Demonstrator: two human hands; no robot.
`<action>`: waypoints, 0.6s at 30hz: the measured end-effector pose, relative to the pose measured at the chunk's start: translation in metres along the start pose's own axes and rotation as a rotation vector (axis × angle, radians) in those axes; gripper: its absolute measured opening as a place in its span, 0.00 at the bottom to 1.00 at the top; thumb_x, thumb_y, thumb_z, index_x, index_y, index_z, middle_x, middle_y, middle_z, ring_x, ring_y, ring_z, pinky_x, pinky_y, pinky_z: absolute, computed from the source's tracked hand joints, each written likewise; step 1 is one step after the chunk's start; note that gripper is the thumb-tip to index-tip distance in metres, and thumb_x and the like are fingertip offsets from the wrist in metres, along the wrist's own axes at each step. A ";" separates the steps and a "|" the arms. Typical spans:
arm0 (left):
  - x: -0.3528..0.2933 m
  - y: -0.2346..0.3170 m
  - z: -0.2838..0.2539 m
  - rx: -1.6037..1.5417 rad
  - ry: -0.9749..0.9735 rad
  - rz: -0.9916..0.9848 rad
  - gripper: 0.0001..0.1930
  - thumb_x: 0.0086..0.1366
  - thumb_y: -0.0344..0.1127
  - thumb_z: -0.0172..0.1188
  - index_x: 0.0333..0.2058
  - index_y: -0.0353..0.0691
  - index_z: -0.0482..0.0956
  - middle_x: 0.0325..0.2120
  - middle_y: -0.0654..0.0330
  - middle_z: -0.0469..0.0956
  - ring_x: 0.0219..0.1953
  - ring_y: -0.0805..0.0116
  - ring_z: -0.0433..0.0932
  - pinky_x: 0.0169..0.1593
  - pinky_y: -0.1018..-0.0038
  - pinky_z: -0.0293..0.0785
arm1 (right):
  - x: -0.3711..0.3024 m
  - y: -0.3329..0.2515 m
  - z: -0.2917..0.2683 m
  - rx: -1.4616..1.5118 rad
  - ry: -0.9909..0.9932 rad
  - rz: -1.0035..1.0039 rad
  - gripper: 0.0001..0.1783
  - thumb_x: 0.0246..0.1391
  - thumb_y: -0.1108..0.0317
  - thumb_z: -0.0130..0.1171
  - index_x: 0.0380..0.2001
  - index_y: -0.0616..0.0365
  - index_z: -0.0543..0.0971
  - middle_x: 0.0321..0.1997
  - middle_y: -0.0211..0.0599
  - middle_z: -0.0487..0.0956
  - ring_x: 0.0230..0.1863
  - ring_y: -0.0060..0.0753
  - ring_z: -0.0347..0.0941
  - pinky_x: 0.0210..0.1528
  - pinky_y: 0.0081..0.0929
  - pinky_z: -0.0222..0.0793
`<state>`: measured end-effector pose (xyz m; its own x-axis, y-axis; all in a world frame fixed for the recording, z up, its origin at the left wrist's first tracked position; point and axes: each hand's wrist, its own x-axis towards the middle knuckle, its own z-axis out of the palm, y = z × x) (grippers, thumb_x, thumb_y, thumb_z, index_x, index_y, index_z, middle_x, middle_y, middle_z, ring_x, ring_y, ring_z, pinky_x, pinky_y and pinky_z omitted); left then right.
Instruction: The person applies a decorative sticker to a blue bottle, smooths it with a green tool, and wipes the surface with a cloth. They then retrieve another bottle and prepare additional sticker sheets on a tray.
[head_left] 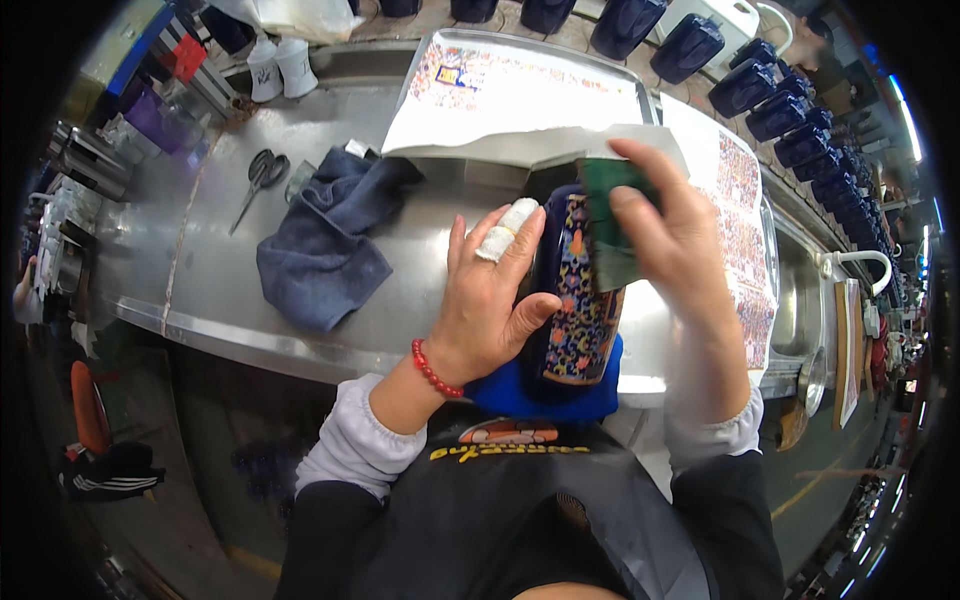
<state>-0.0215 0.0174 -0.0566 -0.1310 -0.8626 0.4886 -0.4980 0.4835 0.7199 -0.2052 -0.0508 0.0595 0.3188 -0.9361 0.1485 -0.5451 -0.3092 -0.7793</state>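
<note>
A dark blue glazed ceramic jar [578, 350] with a colourful floral decal on its face lies in front of me, over a bright blue cloth [600, 392]. My left hand [492, 292] rests against the jar's left side, fingers stretched out and thumb at the decal's edge; white tape wraps one finger. In my right hand [668, 225] is a green flat flexible scraper [612, 255], pinched between thumb and fingers, its long edge lying along the decal's right side. My right hand partly hides the jar's right side.
A navy cloth [325, 245] and black scissors [262, 175] lie left on the steel table [220, 290]. Beyond the jar is a metal tray [530, 42] with decal sheets [470, 100]; more sheets [742, 215] lie right, beside a sink [798, 290]. Several blue jars [690, 45] line the back.
</note>
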 end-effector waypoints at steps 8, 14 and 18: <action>-0.048 0.012 -0.008 0.060 -0.197 0.019 0.58 0.57 0.72 0.60 0.70 0.27 0.54 0.59 0.39 0.71 0.69 0.35 0.55 0.71 0.37 0.34 | -0.055 0.012 0.014 0.177 0.160 0.024 0.21 0.62 0.77 0.52 0.59 0.63 0.76 0.37 0.37 0.82 0.36 0.18 0.73 0.41 0.20 0.71; -0.054 0.019 -0.005 0.073 -0.190 -0.017 0.59 0.51 0.57 0.72 0.72 0.29 0.50 0.62 0.40 0.68 0.70 0.35 0.54 0.71 0.36 0.34 | -0.045 -0.004 0.026 -0.268 0.073 -0.150 0.20 0.61 0.76 0.53 0.56 0.62 0.78 0.25 0.36 0.80 0.27 0.18 0.73 0.32 0.24 0.72; -0.060 0.023 -0.007 0.091 -0.072 0.030 0.50 0.53 0.54 0.73 0.69 0.37 0.61 0.62 0.43 0.68 0.69 0.38 0.57 0.72 0.37 0.36 | -0.054 -0.011 0.022 -0.032 0.066 -0.038 0.21 0.61 0.77 0.54 0.58 0.62 0.77 0.31 0.38 0.84 0.31 0.21 0.77 0.36 0.27 0.75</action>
<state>-0.0191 0.0817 -0.0663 -0.2065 -0.8580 0.4704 -0.5679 0.4966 0.6564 -0.1994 0.0065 0.0472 0.2888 -0.9322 0.2180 -0.5582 -0.3490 -0.7528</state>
